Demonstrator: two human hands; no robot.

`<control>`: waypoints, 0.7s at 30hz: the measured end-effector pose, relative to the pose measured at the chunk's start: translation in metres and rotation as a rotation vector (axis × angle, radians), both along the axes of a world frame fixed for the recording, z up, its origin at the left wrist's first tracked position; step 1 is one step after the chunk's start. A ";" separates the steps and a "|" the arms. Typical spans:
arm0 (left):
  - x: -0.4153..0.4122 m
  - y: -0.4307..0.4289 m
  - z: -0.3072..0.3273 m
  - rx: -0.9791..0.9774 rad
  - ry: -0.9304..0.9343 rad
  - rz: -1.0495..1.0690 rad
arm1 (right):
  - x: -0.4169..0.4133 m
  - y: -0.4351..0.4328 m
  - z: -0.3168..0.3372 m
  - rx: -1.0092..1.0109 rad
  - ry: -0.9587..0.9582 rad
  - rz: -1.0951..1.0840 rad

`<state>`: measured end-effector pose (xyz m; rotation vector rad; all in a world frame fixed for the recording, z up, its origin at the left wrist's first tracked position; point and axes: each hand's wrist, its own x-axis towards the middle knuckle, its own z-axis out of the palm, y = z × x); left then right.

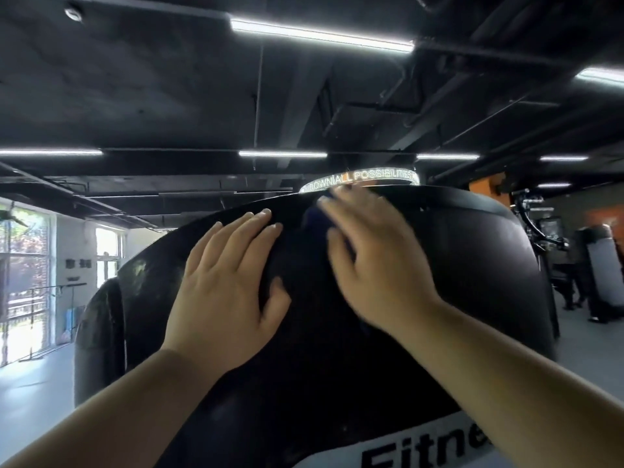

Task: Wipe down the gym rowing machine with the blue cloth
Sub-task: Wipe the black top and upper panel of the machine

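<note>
The rowing machine's large rounded black housing fills the middle of the head view. My left hand lies flat on it with fingers spread, holding nothing. My right hand is blurred and presses the blue cloth against the top of the housing; only a dark blue patch of cloth shows beside and under the fingers. A white panel with black lettering runs along the housing's lower edge.
A ring-shaped lit sign hangs behind the housing's top. Other gym machines and a standing person are at the right. Windows and grey floor lie at the left.
</note>
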<state>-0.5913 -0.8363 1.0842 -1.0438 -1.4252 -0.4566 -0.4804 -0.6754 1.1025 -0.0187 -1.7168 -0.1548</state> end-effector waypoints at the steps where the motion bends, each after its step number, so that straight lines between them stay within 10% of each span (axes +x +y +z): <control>1: 0.000 0.000 0.000 0.000 0.001 -0.008 | 0.004 0.001 -0.008 0.096 -0.109 0.009; 4: -0.001 0.000 0.000 -0.001 0.004 -0.028 | 0.028 0.041 -0.020 0.171 -0.170 -0.005; 9: -0.001 0.001 0.000 0.003 0.005 -0.031 | 0.018 0.028 -0.024 -0.526 0.241 0.169; 15: -0.005 -0.001 -0.002 0.010 0.040 -0.061 | 0.014 0.014 -0.102 0.324 -0.282 -0.037; 21: -0.005 -0.012 -0.002 -0.074 -0.046 -0.147 | 0.012 0.002 -0.106 -0.605 0.184 0.075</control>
